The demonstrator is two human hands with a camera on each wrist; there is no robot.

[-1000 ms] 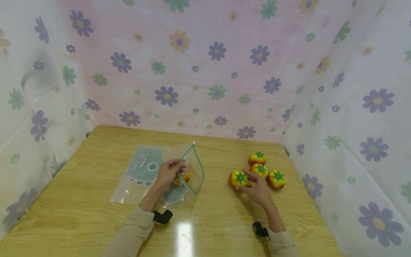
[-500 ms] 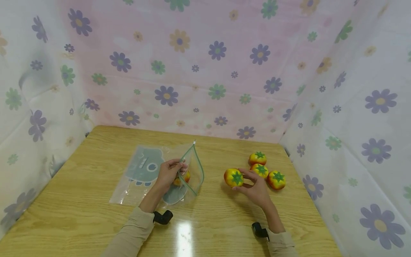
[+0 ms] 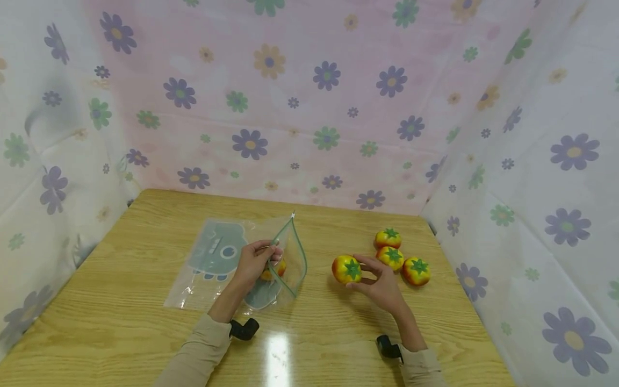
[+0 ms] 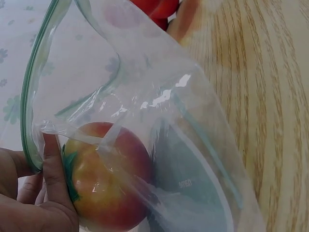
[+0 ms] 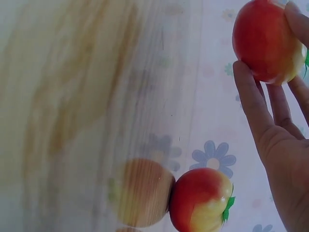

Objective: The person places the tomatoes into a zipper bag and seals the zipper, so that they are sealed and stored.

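Just right of centre in the head view, a toy tomato is clamped between the thumb and fingers of the right hand; it is round and squat, with no clear long axis, and sits at the left end of that grip. Left of it, nearly level, the parted mouth of a clear zip bag faces the fruit, one edge pinched by the left hand. A second tomato lies inside. Open bench separates mouth and held fruit, while three more tomatoes cluster close behind the right fingers, toward the bench's right edge.
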